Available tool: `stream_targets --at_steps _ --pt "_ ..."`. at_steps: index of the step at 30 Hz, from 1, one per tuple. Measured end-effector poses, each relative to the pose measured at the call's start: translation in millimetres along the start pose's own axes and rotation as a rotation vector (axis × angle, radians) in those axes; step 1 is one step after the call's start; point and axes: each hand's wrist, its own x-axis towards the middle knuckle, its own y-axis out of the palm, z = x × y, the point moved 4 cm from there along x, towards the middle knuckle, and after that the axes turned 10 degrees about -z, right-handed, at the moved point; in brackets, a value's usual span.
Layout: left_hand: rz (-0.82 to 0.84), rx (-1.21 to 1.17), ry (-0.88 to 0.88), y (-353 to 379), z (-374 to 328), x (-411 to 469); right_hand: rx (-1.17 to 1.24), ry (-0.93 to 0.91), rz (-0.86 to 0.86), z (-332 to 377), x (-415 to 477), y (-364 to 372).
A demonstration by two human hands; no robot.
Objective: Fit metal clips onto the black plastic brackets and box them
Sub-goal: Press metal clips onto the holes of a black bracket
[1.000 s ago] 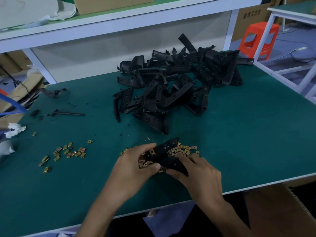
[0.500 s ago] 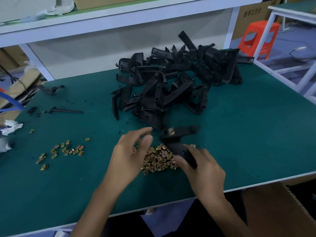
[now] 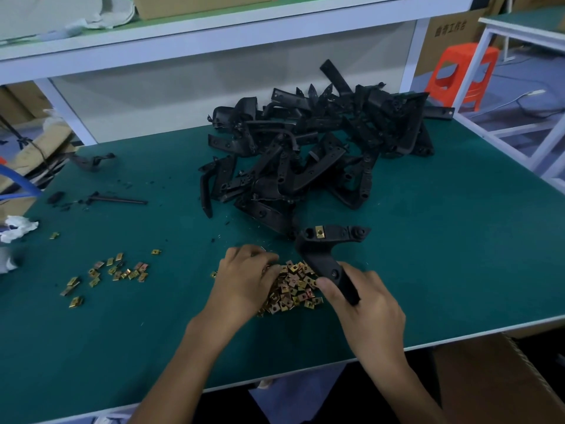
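Observation:
My right hand grips the lower leg of a black plastic bracket and holds it upright above the table. One brass clip sits fitted on the bracket's top arm. A heap of loose brass clips lies on the green mat between my hands. My left hand rests on the left side of that heap with its fingers curled down into the clips; whether it pinches one is hidden. A large pile of black brackets lies behind.
A second scatter of brass clips lies to the left. A thin black rod and black scraps sit at the far left. An open cardboard box stands below the table's front right edge. A white shelf frame runs along the back.
My right hand has lifted the bracket off the clip heap and turned it upright. My left hand let go of the bracket and dropped onto the heap of clips.

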Motion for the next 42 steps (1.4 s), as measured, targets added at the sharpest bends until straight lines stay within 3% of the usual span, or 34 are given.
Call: stream_targets --at_steps 11,16,24,27,32,36,42 --pt "0.18 -0.035 -0.067 12.6 -4.9 23.2 -0.006 -0.014 -0.019 0.1 0.3 1.4" --pt "0.127 -0.021 -0.079 15.7 -12.4 27.0 0.001 -0.016 -0.015 -1.3 -0.5 1.9" --pt "0.184 -0.124 -0.108 14.7 -19.8 34.4 -0.007 -0.032 -0.037 1.1 -0.8 0.6" --pt "0.113 -0.241 -0.151 3.0 -17.9 32.2 -0.013 -0.045 -0.051 2.9 -0.4 -0.3" --pt "-0.114 -0.638 -0.285 -36.9 -15.7 25.9 -0.154 -0.201 -0.012 7.4 -5.3 4.7" --pt "-0.058 -0.793 -0.24 -54.3 -28.4 15.2 -0.222 -0.326 0.03 12.3 -8.9 7.5" --pt "0.085 -0.778 -0.235 -51.3 -40.8 6.8 -0.225 -0.352 0.082 17.0 -8.3 6.4"
